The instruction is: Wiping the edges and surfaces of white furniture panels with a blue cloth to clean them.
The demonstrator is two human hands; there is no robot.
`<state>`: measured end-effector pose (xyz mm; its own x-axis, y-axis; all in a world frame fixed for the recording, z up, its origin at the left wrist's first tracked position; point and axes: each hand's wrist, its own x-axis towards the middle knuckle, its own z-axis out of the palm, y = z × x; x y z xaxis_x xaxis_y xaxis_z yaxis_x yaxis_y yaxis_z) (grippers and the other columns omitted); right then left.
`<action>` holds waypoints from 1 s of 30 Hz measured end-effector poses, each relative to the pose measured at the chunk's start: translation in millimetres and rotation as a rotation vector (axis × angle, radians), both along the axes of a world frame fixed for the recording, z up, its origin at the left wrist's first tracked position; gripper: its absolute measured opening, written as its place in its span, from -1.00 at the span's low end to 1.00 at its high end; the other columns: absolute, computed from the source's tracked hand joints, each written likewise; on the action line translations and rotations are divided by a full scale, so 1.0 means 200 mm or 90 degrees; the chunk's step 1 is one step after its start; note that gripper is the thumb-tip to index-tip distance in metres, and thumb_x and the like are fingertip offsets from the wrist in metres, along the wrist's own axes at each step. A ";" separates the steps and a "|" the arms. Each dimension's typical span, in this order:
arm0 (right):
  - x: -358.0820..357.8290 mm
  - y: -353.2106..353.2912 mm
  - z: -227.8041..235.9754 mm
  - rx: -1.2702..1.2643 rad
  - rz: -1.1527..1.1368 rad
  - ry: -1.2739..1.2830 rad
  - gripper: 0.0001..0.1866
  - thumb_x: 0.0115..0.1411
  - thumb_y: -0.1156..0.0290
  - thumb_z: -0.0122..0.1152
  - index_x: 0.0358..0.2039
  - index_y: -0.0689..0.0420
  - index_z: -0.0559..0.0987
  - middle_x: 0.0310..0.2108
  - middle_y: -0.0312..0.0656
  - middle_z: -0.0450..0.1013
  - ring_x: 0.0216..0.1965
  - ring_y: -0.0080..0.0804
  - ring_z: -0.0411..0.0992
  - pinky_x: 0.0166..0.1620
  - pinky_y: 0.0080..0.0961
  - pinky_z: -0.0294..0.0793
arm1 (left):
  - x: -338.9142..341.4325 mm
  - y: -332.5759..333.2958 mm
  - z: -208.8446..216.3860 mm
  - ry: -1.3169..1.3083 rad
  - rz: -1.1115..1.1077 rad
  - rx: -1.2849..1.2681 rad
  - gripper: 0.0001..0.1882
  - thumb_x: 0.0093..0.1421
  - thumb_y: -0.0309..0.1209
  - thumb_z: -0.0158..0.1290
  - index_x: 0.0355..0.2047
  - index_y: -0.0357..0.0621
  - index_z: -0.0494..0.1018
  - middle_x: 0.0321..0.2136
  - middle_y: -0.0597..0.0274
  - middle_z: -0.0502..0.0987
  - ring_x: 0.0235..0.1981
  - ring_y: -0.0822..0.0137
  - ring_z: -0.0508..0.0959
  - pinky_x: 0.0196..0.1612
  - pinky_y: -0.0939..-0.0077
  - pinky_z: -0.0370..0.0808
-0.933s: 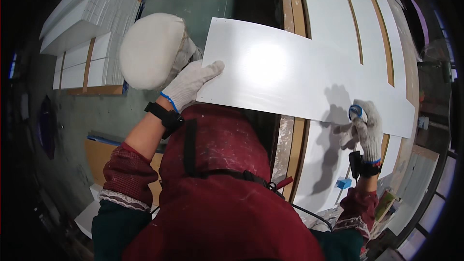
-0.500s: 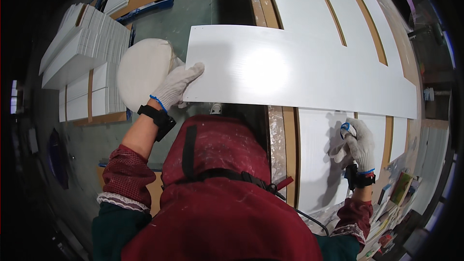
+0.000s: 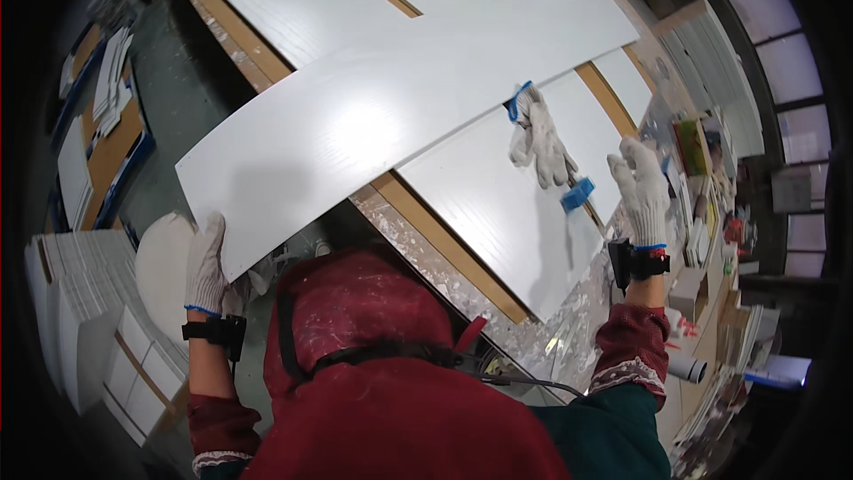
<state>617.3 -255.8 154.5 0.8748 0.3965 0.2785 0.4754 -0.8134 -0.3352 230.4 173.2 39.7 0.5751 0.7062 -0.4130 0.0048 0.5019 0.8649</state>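
Note:
My left hand (image 3: 209,267), in a white knit glove, grips the near left corner of a long white panel (image 3: 355,124), thumb on its top face. The panel slants across other white boards on the workbench, its near end hanging past the bench edge. Raised at the right, my gloved right hand (image 3: 641,191) is open and holds nothing, its fingers apart and slightly bent. Left of it, over a lower white panel (image 3: 480,200), is a loose white glove (image 3: 539,147) with a blue cuff. A blue block-shaped piece with a thin dark shaft (image 3: 577,196) is beside the glove's fingers.
Brown strips (image 3: 449,244) run between the boards on the bench. White panels stand stacked (image 3: 80,302) at the lower left, next to a round cream-coloured seat (image 3: 164,267). Pallets with boards (image 3: 111,138) lie farther left. Cluttered items (image 3: 702,204) line the right, near a panel stack (image 3: 715,71).
The view has turned to the right. My left hand keeps its hold on the panel. My right hand has let go of the loose glove, which is now apart from it.

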 end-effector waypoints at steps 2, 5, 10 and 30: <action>-0.09 -0.13 -0.04 -0.015 -0.051 0.043 -0.59 0.14 0.19 0.22 -0.07 0.15 0.51 -0.16 -0.09 0.48 -0.14 -0.15 0.48 -0.05 -0.35 0.42 | 0.02 0.01 0.02 0.011 0.001 0.005 -0.54 0.30 -0.21 0.01 0.04 -0.35 0.32 -0.14 0.07 0.51 -0.21 0.30 0.60 -0.21 0.46 0.65; -0.25 -0.26 -0.08 -0.014 -0.098 0.075 -0.65 0.17 0.19 0.16 -0.15 0.16 0.54 -0.23 -0.04 0.50 -0.22 -0.13 0.49 -0.12 -0.35 0.42 | 0.06 -0.01 0.02 0.028 0.016 0.005 -0.53 0.28 -0.13 0.03 -0.01 -0.29 0.36 -0.26 0.11 0.55 -0.37 0.32 0.63 -0.44 0.56 0.64; -0.47 -0.42 -0.15 -0.018 -0.183 0.199 -0.68 0.19 0.18 0.08 -0.25 0.17 0.57 -0.36 0.03 0.51 -0.27 -0.07 0.50 -0.20 -0.31 0.42 | 0.03 0.00 0.04 0.082 -0.017 0.058 -0.54 0.28 -0.05 0.01 -0.17 -0.28 0.43 -0.41 0.17 0.56 -0.55 0.38 0.60 -0.63 0.61 0.55; -1.36 -0.78 -0.54 -0.090 -0.513 0.299 -0.70 0.13 0.20 0.11 -0.27 0.15 0.60 -0.30 0.02 0.53 -0.24 -0.01 0.49 -0.14 -0.19 0.42 | 0.06 0.13 0.15 0.159 0.034 0.088 -0.50 0.21 -0.04 0.11 -0.16 -0.31 0.45 -0.28 0.14 0.57 -0.39 0.39 0.60 -0.46 0.60 0.56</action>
<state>345.1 -410.9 46.0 0.9108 -0.3733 -0.1763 -0.4064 -0.8861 -0.2230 243.0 198.5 70.1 0.4288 0.7922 -0.4343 0.2026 0.3842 0.9008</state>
